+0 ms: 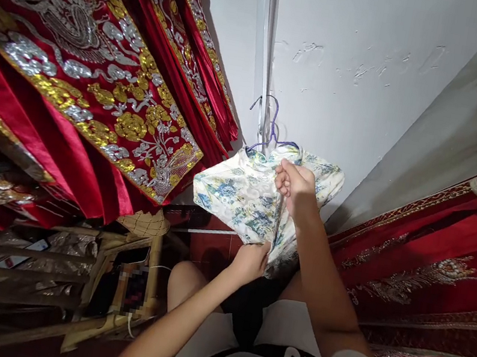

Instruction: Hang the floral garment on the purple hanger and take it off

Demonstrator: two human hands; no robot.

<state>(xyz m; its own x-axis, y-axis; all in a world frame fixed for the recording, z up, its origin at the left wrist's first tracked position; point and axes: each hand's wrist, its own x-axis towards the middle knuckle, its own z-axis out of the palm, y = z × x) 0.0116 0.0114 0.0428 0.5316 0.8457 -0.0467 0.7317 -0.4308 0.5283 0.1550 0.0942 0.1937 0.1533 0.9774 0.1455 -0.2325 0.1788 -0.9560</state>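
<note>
A small white garment with a blue and yellow floral print (235, 196) hangs on a purple wire hanger (268, 135) hooked on a thin pole against the white wall. My right hand (295, 185) is closed in a pinch on the front of the garment, just below its collar. My left hand (249, 261) is closed on the garment's lower hem, holding the cloth bunched. Both forearms reach up from my lap.
Red garments with gold and silver embroidery (100, 76) hang close on the left, and more red embroidered cloth (434, 266) lies on the right. A bamboo stool or frame (132, 264) with a phone on it stands at lower left. The white wall (354, 58) is straight ahead.
</note>
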